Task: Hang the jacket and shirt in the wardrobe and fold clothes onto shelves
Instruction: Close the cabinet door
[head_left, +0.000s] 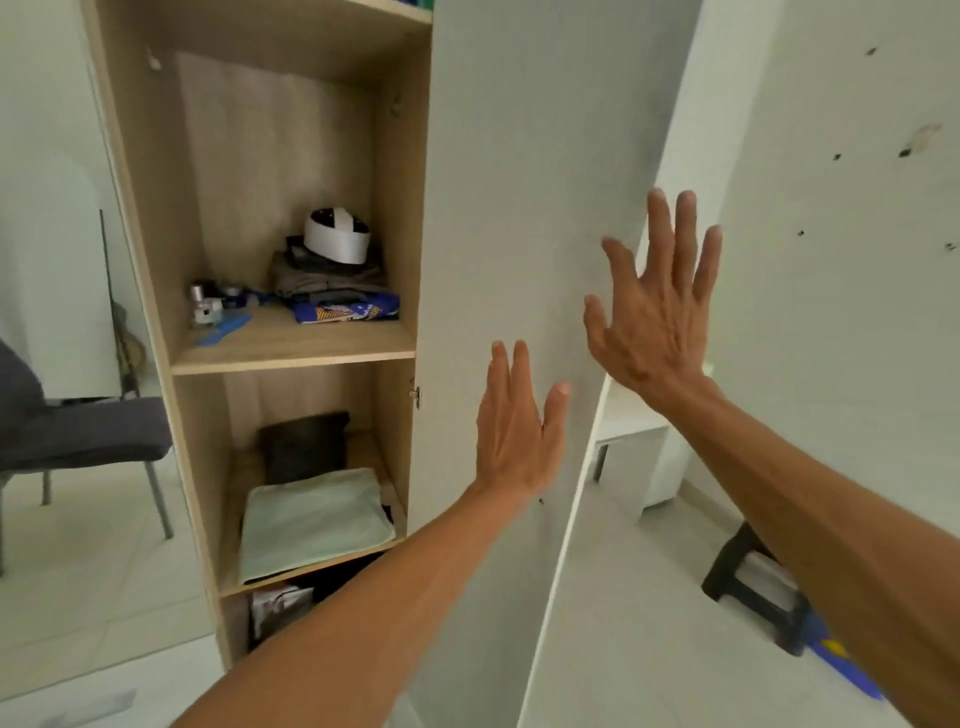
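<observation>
- wardrobe (145, 208) stands open; jacket and shirt not in view.
- white door (519, 130) is swung out, probably about to be pushed shut.
- folded clothes (332, 286) lie on the shelf (291, 345).
- left hand (519, 436) lies flat on the door, fingers straight and together; right hand (654, 317) is at the door's edge, fingers spread.

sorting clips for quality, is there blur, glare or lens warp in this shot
Head view: soft, even light, with no glare or hard shadows; wide-angle warp leans the light wooden wardrobe frame and the white wardrobe door; the left hand and right hand look fairly sharp; the stack of folded clothes inside is slightly soft.
</observation>
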